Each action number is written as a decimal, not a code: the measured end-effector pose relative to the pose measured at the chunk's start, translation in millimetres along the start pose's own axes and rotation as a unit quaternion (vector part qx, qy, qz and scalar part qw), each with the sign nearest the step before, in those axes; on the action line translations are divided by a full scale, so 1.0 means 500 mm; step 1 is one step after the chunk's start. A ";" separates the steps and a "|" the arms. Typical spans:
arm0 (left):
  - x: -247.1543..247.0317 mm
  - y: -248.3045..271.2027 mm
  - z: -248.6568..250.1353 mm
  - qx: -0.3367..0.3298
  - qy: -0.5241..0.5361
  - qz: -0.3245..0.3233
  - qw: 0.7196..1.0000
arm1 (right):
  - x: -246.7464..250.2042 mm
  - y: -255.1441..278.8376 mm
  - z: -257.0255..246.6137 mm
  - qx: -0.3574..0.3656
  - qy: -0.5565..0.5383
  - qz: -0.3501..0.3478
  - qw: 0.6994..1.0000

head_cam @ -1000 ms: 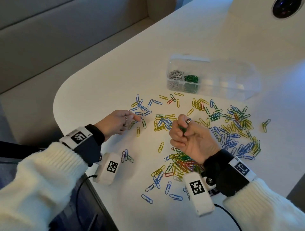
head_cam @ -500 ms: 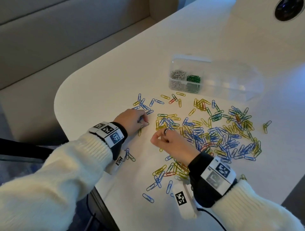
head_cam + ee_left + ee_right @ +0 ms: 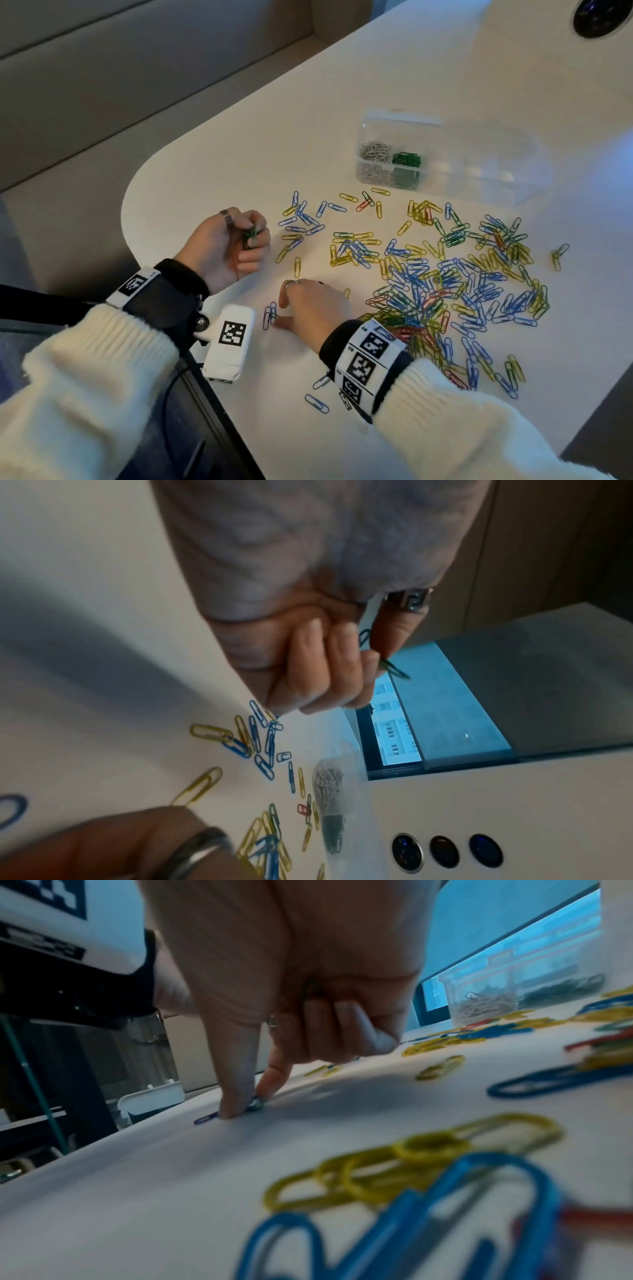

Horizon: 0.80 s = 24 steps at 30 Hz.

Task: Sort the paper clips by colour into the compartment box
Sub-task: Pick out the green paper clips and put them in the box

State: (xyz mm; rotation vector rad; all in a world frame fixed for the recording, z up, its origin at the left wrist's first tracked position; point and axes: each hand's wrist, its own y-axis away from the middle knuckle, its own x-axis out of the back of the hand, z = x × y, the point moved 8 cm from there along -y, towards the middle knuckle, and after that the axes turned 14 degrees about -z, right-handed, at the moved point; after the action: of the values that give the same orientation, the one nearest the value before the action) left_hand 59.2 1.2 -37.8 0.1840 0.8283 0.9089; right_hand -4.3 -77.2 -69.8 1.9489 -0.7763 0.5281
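Observation:
Blue, yellow, green and red paper clips (image 3: 445, 284) lie scattered over the white table. The clear compartment box (image 3: 479, 178) stands behind them, with silver clips (image 3: 375, 152) and green clips (image 3: 406, 159) in its two left compartments. My left hand (image 3: 251, 236) is palm up left of the scatter and grips a few green clips (image 3: 394, 666). My right hand (image 3: 279, 311) is down on the table near the front. Its thumb and forefinger pinch a clip (image 3: 254, 1104) beside two blue clips (image 3: 269, 315). Its other fingers curl over a green clip (image 3: 310, 991).
The table's rounded edge (image 3: 126, 219) runs close to the left of my left hand. A few blue clips (image 3: 317, 403) lie near the front edge by my right wrist. A black round insert (image 3: 596, 17) sits at the far right corner.
My left hand has pulled back to the left and turned palm up with its green clips. My right hand has moved left and nearer, down to the small group of clips by the front edge.

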 end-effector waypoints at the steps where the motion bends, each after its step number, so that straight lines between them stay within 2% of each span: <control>1: -0.003 0.003 0.000 -0.005 0.013 -0.005 1.000 | -0.002 -0.002 0.001 -0.001 0.012 0.004 1.000; 5: -0.017 0.008 -0.014 0.003 0.049 -0.013 0.999 | -0.002 0.013 0.008 0.016 0.023 -0.026 0.999; 7: -0.026 0.006 -0.023 0.012 0.053 -0.017 0.998 | 0.017 0.039 0.022 0.070 -0.104 -0.022 0.992; 9: -0.040 0.003 -0.033 0.017 0.051 -0.027 0.998 | 0.051 0.071 0.060 0.112 -0.286 0.004 0.952; 11: -0.063 -0.002 -0.042 0.019 0.051 -0.047 0.997 | 0.071 0.100 0.112 0.128 -0.473 0.011 0.872; 14: -0.095 -0.009 -0.054 0.028 0.057 -0.063 0.996 | 0.092 0.144 0.160 0.189 -0.698 0.021 0.691; 15: -0.102 -0.012 -0.058 0.035 0.054 -0.062 0.996 | 0.099 0.159 0.171 0.210 -0.729 0.036 0.650; 16: -0.109 -0.014 -0.064 0.045 0.049 -0.060 0.996 | 0.101 0.173 0.184 0.222 -0.746 0.052 0.626; 21: -0.122 -0.027 -0.095 0.100 0.020 -0.045 0.994 | 0.073 0.216 0.246 0.212 -0.779 0.091 0.584; 23: -0.127 -0.034 -0.109 0.117 -0.009 -0.041 0.992 | 0.047 0.223 0.274 0.181 -0.784 0.096 0.586; 24: -0.130 -0.035 -0.115 0.121 -0.055 -0.035 0.991 | 0.036 0.226 0.285 0.163 -0.780 0.096 0.596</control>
State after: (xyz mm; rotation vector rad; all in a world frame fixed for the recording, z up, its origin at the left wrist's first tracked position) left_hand 7.8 -69.9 -49.1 0.4103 0.8366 0.7255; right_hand -65.2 -248.9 -55.6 2.3404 -2.0289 -1.3442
